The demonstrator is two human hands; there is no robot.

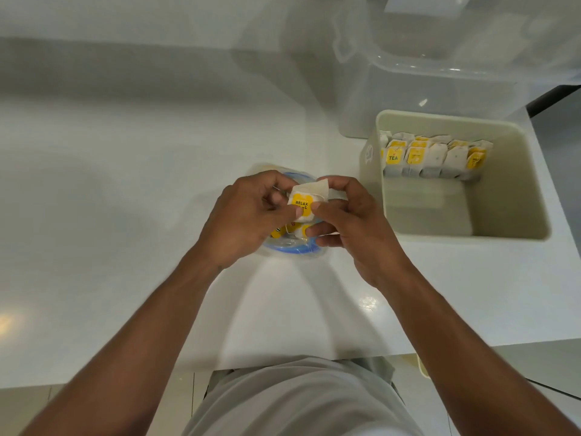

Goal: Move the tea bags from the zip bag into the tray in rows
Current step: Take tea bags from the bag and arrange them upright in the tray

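Note:
A white tea bag [309, 191] with a yellow "RELAX" tag is held between both hands above the zip bag. My left hand [248, 215] pinches its left side and my right hand [352, 221] pinches its right side. Under the hands lies the clear zip bag [292, 248] with a blue seal, and more yellow-tagged tea bags show inside it. To the right stands the cream tray [509, 196]. Several tea bags [434, 158] stand upright in rows along its far wall.
The white countertop [125, 184] stretches to the left and front; its front edge is close to my body. A large clear plastic container [440, 58] stands behind the tray. The counter's right edge runs just past the tray.

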